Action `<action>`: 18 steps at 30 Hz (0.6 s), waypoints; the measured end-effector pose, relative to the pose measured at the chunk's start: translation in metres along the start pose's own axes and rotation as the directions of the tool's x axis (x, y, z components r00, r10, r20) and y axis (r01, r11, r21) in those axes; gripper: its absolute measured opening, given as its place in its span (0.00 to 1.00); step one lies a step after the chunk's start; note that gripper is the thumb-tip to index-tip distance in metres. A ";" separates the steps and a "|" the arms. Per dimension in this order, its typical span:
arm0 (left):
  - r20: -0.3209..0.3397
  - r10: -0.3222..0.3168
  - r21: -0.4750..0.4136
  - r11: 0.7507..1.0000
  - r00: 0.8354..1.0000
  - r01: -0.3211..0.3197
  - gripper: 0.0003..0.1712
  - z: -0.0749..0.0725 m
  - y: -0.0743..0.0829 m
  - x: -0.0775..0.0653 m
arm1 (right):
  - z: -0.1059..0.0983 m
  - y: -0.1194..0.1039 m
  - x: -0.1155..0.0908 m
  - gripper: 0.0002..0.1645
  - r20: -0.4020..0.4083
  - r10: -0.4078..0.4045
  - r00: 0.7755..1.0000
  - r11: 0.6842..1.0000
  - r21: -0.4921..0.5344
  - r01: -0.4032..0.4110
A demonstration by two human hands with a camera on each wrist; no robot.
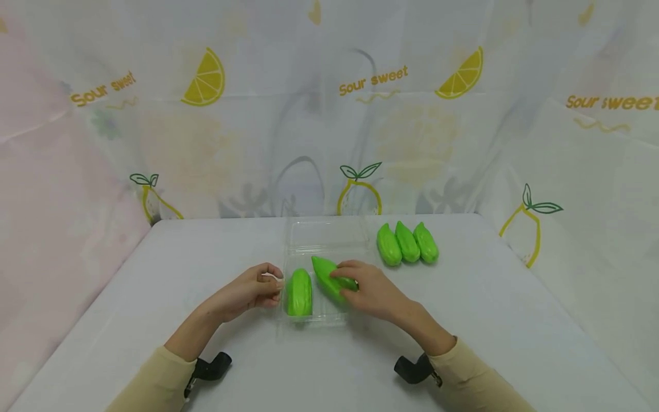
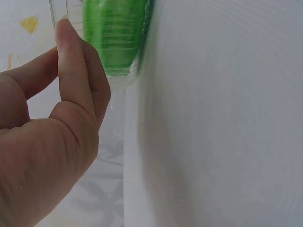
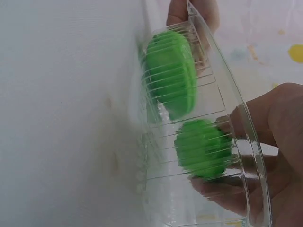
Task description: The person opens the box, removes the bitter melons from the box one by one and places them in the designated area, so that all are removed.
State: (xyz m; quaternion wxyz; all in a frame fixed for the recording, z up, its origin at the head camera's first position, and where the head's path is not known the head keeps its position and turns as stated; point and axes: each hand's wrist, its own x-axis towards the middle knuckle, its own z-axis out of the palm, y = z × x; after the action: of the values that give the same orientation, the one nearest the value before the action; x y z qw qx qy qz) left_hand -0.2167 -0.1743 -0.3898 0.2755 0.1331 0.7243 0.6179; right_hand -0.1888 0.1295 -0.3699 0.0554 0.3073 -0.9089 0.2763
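A clear plastic box (image 1: 321,316) with a hinged lid stands at mid-table. Along its left side lies a bright green, ridged vegetable (image 1: 300,293), blunt at the near end. My right hand (image 1: 378,292) grips a second green vegetable (image 1: 325,277) inside the box, its pointed end aimed away and to the left. Through the clear wall in the right wrist view, thumb and fingers curl round this second vegetable (image 3: 201,151). At the box's left rim, my left hand (image 1: 247,292) pinches the edge between thumb and fingers; the left wrist view shows the thumb tip right at the rim (image 2: 60,12).
Three more green vegetables (image 1: 408,243) lie side by side to the right of the box, near the table's back edge. The box's clear lid (image 1: 329,233) lies folded back behind it. A printed cloth (image 1: 288,131) hangs behind the white table (image 1: 515,320).
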 end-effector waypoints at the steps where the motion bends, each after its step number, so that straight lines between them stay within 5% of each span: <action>1: 0.000 -0.002 0.000 1.000 1.000 0.002 0.22 0.000 0.000 0.000 | -0.001 0.000 0.000 0.22 -0.001 0.006 1.000 1.000 0.012 -0.006; 18: -0.002 0.003 -0.004 1.000 1.000 -0.003 0.25 0.001 0.000 0.000 | -0.016 0.016 0.001 0.22 -0.036 0.059 0.998 0.993 0.109 -0.054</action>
State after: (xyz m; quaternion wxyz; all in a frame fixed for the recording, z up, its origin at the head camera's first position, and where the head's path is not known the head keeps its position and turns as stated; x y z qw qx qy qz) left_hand -0.2160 -0.1736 -0.3900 0.2740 0.1330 0.7230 0.6201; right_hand -0.1996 0.1480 -0.3636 0.0490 0.2785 -0.8998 0.3324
